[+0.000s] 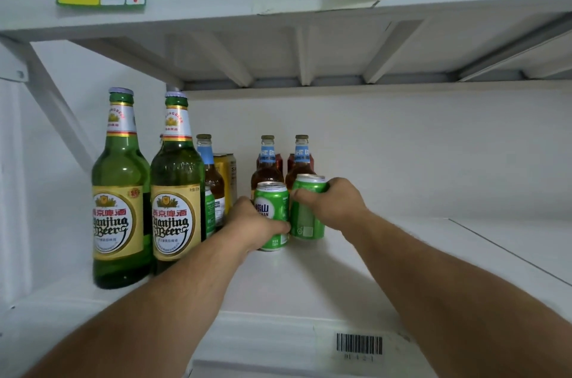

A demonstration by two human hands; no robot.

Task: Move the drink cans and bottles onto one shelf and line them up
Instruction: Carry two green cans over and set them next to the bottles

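Observation:
Two green cans stand side by side on the white shelf (387, 260). My left hand (250, 224) grips the left green can (272, 210) from its left side. My right hand (332, 202) grips the right green can (306, 219) near its top. Behind them stand two brown bottles with blue neck labels (267, 167) (301, 165). At the left are two tall green beer bottles (119, 191) (176, 191), with a third brown bottle (210, 173), a gold can (224, 173) and a partly hidden green can (210, 212) behind them.
Red cans (280, 162) peek out behind the brown bottles. The upper shelf (278, 15) hangs low overhead with yellow tags and a barcode. A diagonal brace (52, 99) runs at the left. The shelf's right half (464, 238) holds nothing in view.

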